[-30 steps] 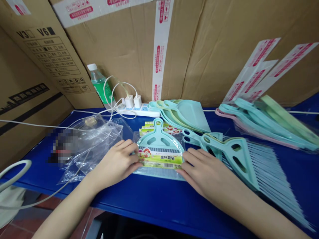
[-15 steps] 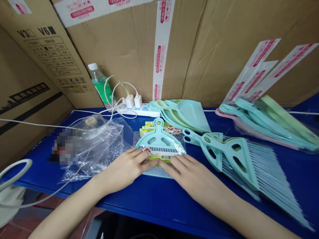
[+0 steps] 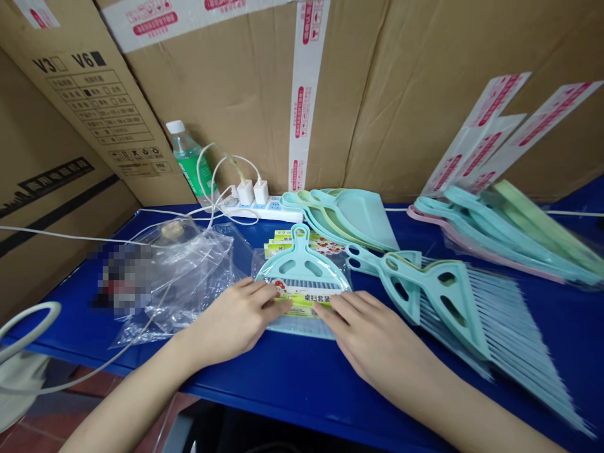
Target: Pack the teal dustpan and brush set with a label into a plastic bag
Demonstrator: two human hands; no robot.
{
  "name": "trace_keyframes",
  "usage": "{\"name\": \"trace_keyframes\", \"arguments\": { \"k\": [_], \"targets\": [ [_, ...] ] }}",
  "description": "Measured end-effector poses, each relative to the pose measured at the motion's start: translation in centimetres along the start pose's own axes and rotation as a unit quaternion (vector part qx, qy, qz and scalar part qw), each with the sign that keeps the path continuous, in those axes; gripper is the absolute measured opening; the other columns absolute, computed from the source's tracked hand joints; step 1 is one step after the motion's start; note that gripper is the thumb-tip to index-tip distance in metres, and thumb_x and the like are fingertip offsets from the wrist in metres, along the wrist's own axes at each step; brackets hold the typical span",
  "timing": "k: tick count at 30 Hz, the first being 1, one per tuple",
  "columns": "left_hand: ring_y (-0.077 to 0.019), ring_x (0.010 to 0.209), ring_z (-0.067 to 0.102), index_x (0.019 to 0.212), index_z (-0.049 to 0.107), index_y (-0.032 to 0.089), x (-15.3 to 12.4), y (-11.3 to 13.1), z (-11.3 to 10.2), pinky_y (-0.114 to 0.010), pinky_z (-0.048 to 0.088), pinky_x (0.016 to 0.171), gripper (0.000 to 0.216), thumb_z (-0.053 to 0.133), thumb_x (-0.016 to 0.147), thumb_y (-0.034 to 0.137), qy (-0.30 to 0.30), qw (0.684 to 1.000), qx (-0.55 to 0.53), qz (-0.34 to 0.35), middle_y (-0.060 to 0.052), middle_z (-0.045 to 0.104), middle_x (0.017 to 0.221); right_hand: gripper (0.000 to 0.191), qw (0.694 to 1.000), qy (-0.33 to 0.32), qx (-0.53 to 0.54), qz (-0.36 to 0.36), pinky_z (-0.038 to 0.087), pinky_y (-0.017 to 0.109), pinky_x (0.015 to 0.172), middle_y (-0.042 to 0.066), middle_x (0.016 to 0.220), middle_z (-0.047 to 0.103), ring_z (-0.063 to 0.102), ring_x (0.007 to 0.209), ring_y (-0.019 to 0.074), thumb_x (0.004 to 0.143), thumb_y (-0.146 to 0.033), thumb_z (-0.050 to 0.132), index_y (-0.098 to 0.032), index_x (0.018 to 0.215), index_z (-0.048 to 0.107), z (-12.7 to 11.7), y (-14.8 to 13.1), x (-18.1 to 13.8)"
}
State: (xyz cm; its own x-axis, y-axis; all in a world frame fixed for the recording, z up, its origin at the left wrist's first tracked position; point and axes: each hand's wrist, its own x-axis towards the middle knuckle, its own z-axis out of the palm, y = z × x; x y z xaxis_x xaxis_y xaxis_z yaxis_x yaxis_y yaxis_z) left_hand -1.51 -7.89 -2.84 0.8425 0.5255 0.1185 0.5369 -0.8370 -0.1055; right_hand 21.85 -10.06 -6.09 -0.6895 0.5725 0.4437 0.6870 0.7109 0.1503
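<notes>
In front of me a mint-green brush and dustpan set (image 3: 304, 258) lies in a clear plastic bag on the blue table. Across its bristles runs a white and yellow-green printed card (image 3: 306, 301). My left hand (image 3: 243, 321) holds the set's left side, its thumb on the card. On the opposite side my right hand (image 3: 361, 327) grips it with fingers curled, its thumb also on the card. Some fingertips are hidden. Loose mint-green brushes (image 3: 443, 302) lie just right of my right hand. More printed cards (image 3: 283, 236) show behind the bagged set.
Stacked dustpans (image 3: 368, 217) stand behind the set, and more dustpans (image 3: 514, 233) lie at far right. Crumpled clear bags (image 3: 189, 277) cover the left side. A power strip (image 3: 268, 211), white cables and a bottle (image 3: 193, 163) sit against tall cardboard boxes (image 3: 245, 94).
My thumbs, close together before, have drawn apart toward the card's two sides, uncovering more of its print. The bagged set stays in place.
</notes>
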Motion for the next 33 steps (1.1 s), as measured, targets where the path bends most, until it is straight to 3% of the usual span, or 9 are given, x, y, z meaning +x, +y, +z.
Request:
{"name": "trace_keyframes", "arguments": {
  "k": [9, 23, 33],
  "targets": [
    [-0.0193, 0.075, 0.058, 0.103, 0.069, 0.019, -0.6, -0.8, -0.5, -0.034, 0.048, 0.069, 0.030, 0.041, 0.093, 0.011, -0.002, 0.998, -0.057, -0.029, -0.004, 0.063, 0.084, 0.012, 0.999, -0.016, 0.011, 0.027, 0.035, 0.032, 0.068, 0.002, 0.074, 0.066, 0.057, 0.069, 0.0182, 0.068, -0.008, 0.062, -0.018, 0.074, 0.065, -1.0, 0.4, 0.0],
    [-0.0177, 0.075, 0.054, 0.095, 0.071, 0.020, -0.9, -1.2, -1.1, -0.031, 0.045, 0.067, 0.037, 0.036, 0.092, 0.007, 0.006, 0.996, -0.076, -0.046, -0.004, 0.062, 0.080, 0.016, 0.998, -0.021, -0.005, 0.065, 0.035, 0.034, 0.067, 0.004, 0.068, 0.058, 0.051, 0.071, 0.0208, 0.070, -0.009, 0.055, -0.020, 0.061, 0.062, -2.1, 1.2, -0.2],
    [-0.0197, 0.074, 0.053, 0.074, 0.068, 0.018, -1.0, -1.4, -1.2, -0.035, 0.044, 0.067, 0.031, 0.041, 0.084, 0.009, 0.016, 0.997, -0.046, -0.060, -0.005, 0.061, 0.078, 0.019, 0.998, -0.021, -0.002, 0.067, 0.035, 0.034, 0.067, 0.001, 0.060, 0.055, 0.051, 0.064, 0.0189, 0.071, -0.008, 0.055, -0.021, 0.058, 0.058, -2.1, 1.4, -0.4]
  ]
}}
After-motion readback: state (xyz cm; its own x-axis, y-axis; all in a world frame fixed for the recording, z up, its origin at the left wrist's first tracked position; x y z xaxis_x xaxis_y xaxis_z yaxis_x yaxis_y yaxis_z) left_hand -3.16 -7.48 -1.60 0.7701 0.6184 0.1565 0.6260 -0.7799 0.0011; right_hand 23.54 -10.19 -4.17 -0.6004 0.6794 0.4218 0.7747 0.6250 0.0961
